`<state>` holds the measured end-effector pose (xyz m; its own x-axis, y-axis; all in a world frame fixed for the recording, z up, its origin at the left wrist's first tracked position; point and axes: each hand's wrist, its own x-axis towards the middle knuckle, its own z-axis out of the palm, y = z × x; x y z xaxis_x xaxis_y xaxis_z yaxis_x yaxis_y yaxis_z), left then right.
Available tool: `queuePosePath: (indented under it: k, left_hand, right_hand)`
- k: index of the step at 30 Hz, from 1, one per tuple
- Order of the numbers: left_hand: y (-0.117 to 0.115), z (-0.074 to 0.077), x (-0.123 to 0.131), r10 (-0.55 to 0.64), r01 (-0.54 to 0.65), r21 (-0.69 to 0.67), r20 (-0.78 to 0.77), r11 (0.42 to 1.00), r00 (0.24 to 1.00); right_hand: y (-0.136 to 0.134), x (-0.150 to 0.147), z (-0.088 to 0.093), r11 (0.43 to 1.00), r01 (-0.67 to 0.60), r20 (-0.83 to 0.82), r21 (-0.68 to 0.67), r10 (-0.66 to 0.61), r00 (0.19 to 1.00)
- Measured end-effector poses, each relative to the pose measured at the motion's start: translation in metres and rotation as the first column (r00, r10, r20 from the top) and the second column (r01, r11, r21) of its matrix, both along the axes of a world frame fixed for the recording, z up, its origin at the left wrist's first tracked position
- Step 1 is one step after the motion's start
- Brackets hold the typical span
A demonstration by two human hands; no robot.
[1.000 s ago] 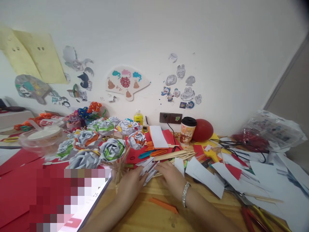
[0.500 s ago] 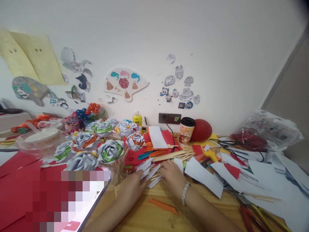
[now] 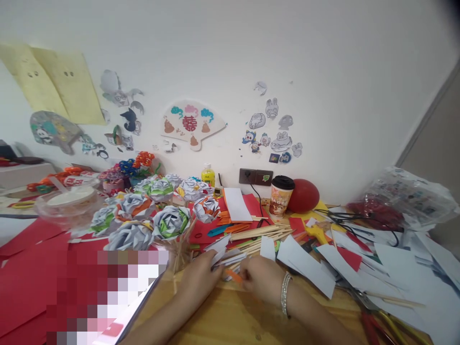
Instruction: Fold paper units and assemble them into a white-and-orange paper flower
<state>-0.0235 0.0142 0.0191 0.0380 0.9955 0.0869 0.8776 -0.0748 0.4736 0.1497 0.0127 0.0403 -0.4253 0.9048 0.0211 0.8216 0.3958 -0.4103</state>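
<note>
My right hand, with a beaded bracelet on its wrist, pinches an orange folded paper strip just above the wooden table. My left hand is closed at the near end of several folded white paper pieces; some of its fingertips are hidden. Between and beyond both hands lie more white folded pieces and a spread of thin wooden sticks. Left of my left hand, white paper flowers with green edging stand on sticks in a clear container.
A lidded paper cup and a red balloon stand by the wall. Scissors, pliers-like red handles and white sheets cover the right side. Red paper and a partly blurred bright screen lie left.
My right hand has drawn back from the sticks and taken the orange strip, which lay on the table nearer me. My left hand stays by the white pieces. The view has shifted slightly.
</note>
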Motion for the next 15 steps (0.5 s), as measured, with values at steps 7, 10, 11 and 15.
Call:
queuePosePath:
  k: [7, 10, 11, 15]
  left_hand:
    - [0.002, 0.002, 0.002, 0.061, -0.082, 0.032, 0.417, 0.996, 0.907]
    - [-0.001, 0.004, 0.008, 0.054, -0.079, 0.027, 0.524, 0.996, 0.850]
    - [-0.003, 0.004, 0.009, 0.033, -0.065, 0.040, 0.540, 0.997, 0.841]
    - [-0.007, 0.004, 0.012, -0.128, 0.105, 0.074, 0.515, 0.992, 0.848]
  right_hand:
    - [0.011, -0.006, -0.003, 0.977, 0.142, -0.525, -0.162, -0.207, 0.826]
    - [0.010, -0.012, -0.004, 0.964, 0.180, -0.635, -0.194, -0.263, 0.726]
    - [0.009, -0.014, -0.004, 0.960, 0.180, -0.670, -0.215, -0.279, 0.688]
    - [0.010, -0.015, -0.006, 0.942, 0.094, -0.794, -0.323, -0.324, 0.514]
